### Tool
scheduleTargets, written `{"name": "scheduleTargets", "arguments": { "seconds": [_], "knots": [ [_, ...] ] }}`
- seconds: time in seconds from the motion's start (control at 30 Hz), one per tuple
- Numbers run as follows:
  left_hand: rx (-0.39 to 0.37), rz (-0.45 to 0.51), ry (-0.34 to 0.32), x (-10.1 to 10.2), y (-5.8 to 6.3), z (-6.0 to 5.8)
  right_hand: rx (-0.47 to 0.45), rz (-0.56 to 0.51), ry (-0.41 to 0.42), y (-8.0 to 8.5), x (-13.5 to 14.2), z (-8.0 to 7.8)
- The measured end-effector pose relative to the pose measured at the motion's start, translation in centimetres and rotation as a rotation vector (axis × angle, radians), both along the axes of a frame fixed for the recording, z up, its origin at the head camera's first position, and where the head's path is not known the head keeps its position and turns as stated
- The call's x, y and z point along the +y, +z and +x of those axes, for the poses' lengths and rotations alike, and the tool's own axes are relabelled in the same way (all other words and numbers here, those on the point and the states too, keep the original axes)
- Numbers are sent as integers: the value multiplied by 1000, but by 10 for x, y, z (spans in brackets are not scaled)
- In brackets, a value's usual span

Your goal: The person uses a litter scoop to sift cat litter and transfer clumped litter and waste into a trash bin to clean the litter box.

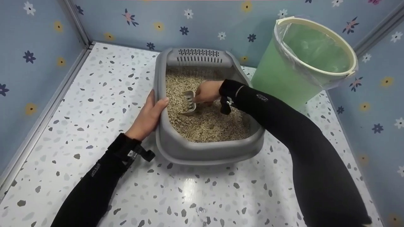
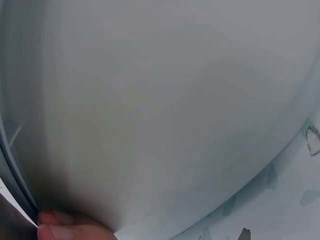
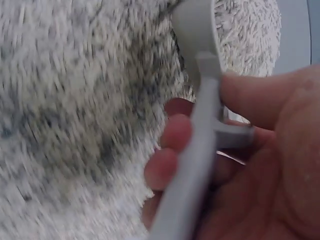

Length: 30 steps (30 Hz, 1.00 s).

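Note:
A grey litter box (image 1: 202, 153) full of pale, grainy litter (image 1: 214, 126) sits in the middle of the head view. My left hand (image 1: 148, 115) grips its left rim, thumb over the edge and fingers against the outer wall (image 2: 150, 110). Inside the box, my right hand (image 1: 208, 91) holds a litter scoop (image 1: 191, 102), whose slotted head is at the litter on the left side. The right wrist view shows the fingers curled round the handle of the scoop (image 3: 192, 165), with the thumb near its head. Litter there is blurred.
Behind the box on the right stands a green bin (image 1: 277, 75) with a clear plastic liner, close to the right arm. Blue flowered panels (image 1: 208, 19) wall in the speckled white surface (image 1: 94, 104) on the back and both sides.

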State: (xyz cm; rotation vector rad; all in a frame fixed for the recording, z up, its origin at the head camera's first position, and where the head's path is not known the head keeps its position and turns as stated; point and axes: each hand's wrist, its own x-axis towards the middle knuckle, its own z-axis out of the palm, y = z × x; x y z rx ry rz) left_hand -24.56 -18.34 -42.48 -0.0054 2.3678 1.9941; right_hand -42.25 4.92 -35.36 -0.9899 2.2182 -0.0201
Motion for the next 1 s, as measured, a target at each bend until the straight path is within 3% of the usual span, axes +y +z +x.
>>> {"name": "scheduleTargets", "arguments": {
  "seconds": [0.2, 0.47, 0.67, 0.83, 1.0],
  "knots": [
    [-20, -8, -1, 2, 2, 0, 12, -107, -55, -10, 7, 8],
    [-4, 10, -7, 3, 3, -1, -14, -172, -78, -4, 16, 8],
    [7, 29, -13, 5, 3, -1, -70, -218, -149, 9, 28, 7],
    [45, 74, -14, 5, 1, -3, -126, -334, -250, 28, 44, 10],
    [65, 85, -2, 4, -1, -4, -96, -416, -296, 54, 56, 17]
  ]
}}
